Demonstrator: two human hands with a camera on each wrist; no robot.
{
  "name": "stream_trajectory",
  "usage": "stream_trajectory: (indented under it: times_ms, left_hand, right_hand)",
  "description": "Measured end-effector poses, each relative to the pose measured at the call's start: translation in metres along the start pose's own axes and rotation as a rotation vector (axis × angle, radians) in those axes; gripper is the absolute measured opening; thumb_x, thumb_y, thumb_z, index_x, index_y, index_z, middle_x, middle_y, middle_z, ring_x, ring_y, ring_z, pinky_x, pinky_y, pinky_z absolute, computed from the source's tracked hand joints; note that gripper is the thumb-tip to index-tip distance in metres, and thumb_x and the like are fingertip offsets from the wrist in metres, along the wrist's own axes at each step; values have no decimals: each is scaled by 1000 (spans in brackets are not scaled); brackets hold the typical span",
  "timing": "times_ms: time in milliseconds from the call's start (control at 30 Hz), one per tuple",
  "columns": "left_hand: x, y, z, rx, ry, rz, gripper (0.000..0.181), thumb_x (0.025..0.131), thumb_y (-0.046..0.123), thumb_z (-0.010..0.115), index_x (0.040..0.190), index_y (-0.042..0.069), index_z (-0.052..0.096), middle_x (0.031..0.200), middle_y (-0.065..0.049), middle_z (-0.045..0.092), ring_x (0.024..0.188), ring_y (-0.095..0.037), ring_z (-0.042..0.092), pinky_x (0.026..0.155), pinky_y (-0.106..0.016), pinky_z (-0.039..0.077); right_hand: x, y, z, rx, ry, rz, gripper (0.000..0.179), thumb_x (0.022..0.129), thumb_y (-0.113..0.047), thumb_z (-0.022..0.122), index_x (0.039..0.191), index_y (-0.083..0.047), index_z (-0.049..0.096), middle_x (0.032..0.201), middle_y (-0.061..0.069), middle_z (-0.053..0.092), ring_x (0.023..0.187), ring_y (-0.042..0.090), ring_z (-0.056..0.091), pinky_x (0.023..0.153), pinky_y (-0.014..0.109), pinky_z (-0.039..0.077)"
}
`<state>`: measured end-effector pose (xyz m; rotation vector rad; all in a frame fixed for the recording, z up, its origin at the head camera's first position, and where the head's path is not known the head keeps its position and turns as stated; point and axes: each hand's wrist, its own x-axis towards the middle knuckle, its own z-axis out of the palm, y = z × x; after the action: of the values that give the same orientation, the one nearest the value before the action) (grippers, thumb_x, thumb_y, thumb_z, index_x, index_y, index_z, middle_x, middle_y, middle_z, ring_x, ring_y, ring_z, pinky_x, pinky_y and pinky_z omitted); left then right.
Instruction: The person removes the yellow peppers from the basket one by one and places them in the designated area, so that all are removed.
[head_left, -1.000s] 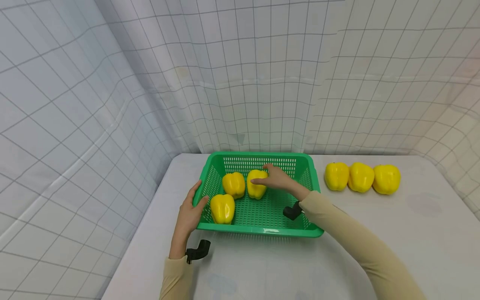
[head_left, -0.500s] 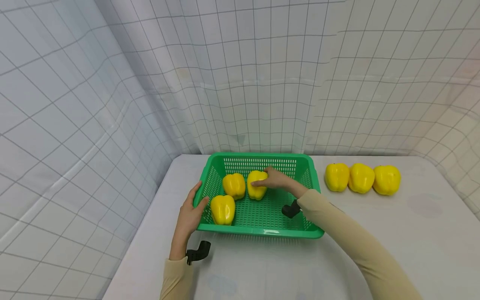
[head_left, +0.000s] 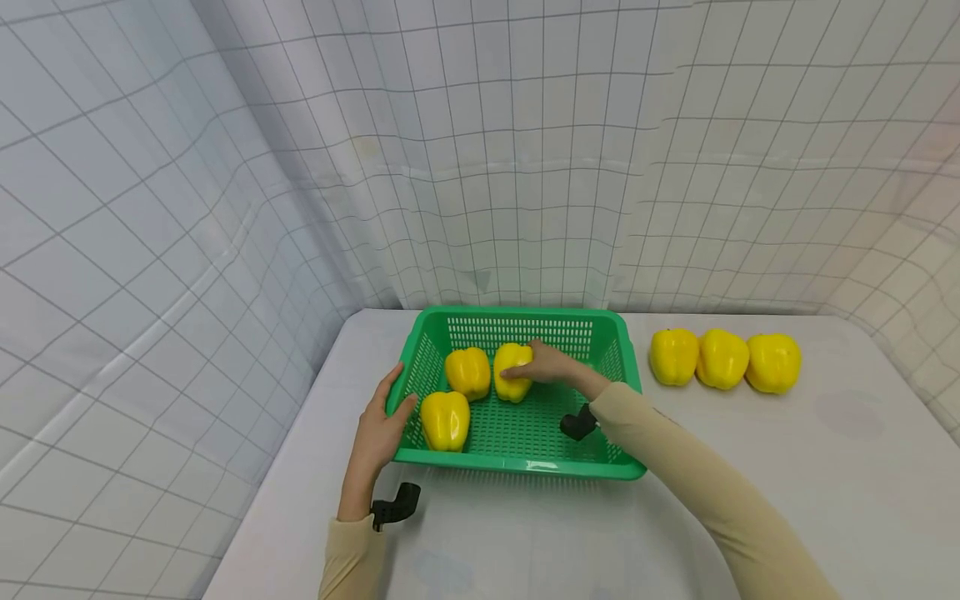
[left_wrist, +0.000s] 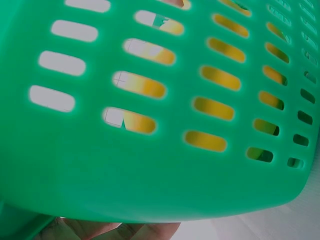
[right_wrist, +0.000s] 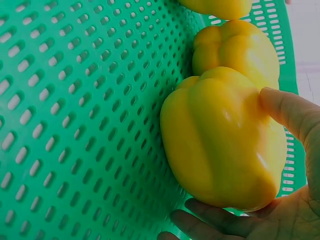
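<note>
A green plastic basket (head_left: 525,465) with slotted walls stands on the table. My left hand (head_left: 377,429) grips its left side, thumb over the rim; in the left wrist view the basket wall (left_wrist: 100,170) hides most of that hand, leaving some fingers (left_wrist: 155,231) below. Inside the basket, my right hand (head_left: 555,365) holds a yellow bell pepper (right_wrist: 220,140), its thumb (right_wrist: 285,107) on one side and the fingers curving around the lower end. Left of it are a second pepper (head_left: 467,372) and, nearer the front-left corner, a third (head_left: 446,421).
To the right of the basket, three more yellow bell peppers (head_left: 722,358) sit in a row on the white table (head_left: 787,475). A gridded white curtain (head_left: 525,167) hangs behind the table and along the left. Small black wrist cameras (head_left: 579,423) are worn on both arms.
The right hand has settled lower around the far bell pepper, its thumb and fingers closing in on it. The left hand stays at the basket rim.
</note>
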<state>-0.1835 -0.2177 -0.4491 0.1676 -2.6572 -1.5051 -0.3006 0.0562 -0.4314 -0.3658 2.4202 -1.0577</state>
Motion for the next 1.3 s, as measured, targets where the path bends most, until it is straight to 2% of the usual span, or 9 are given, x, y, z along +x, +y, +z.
stream_trajectory:
  times_ms: [200, 300, 467, 667, 933, 1133, 1300]
  left_hand:
    - [-1, -1, 0, -2, 1, -6, 57, 98, 32, 52, 150, 27, 29, 140, -19, 43, 97, -33, 55, 71, -39, 44]
    - [-1, 0, -1, -9, -3, -7, 57, 98, 31, 52, 150, 28, 28, 139, -19, 44, 96, -33, 55, 70, -38, 44]
    - [-1, 0, -1, -10, -9, -10, 58, 98, 33, 52, 150, 29, 28, 140, -18, 43, 99, -34, 54, 73, -40, 44]
    - [-2, 1, -1, -11, -9, -8, 58, 98, 34, 52, 150, 29, 28, 140, -18, 43, 99, -34, 54, 74, -42, 44]
    - [-1, 0, 0, -14, -7, -10, 57, 98, 33, 52, 150, 28, 28, 139, -19, 44, 97, -34, 55, 70, -38, 44]
    - [-1, 0, 0, -9, -4, -5, 58, 98, 33, 52, 150, 26, 28, 139, -20, 44, 97, -34, 55, 71, -39, 44]
    - [-1, 1, 0, -16, -6, -9, 58, 98, 33, 52, 150, 28, 28, 138, -19, 46, 96, -34, 55, 69, -37, 44]
  right_hand:
    - [1, 0, 1, 14, -13, -2, 77, 86, -38, 68, 134, 11, 34, 111, 18, 50, 92, 25, 47, 84, 38, 40]
    - [1, 0, 1, 23, -23, 4, 76, 86, -36, 69, 134, 11, 34, 107, 16, 51, 92, 25, 48, 85, 38, 40]
    - [0, 1, 1, 34, -37, 17, 81, 86, -37, 69, 137, 12, 30, 109, 16, 51, 96, 26, 48, 90, 40, 39]
    - [-1, 1, 2, 17, -41, 13, 79, 83, -41, 71, 132, 10, 36, 107, 15, 52, 95, 26, 48, 90, 41, 40]
    - [-3, 1, 4, 27, -18, 21, 83, 81, -41, 74, 135, 9, 37, 113, 16, 52, 99, 26, 50, 91, 41, 40]
    - [-6, 0, 4, 58, -11, 3, 82, 80, -42, 74, 133, 8, 37, 111, 15, 52, 96, 26, 51, 87, 40, 42]
    - [-7, -1, 4, 85, 15, 9, 90, 78, -44, 75, 139, 6, 32, 117, 16, 51, 99, 26, 51, 88, 40, 43]
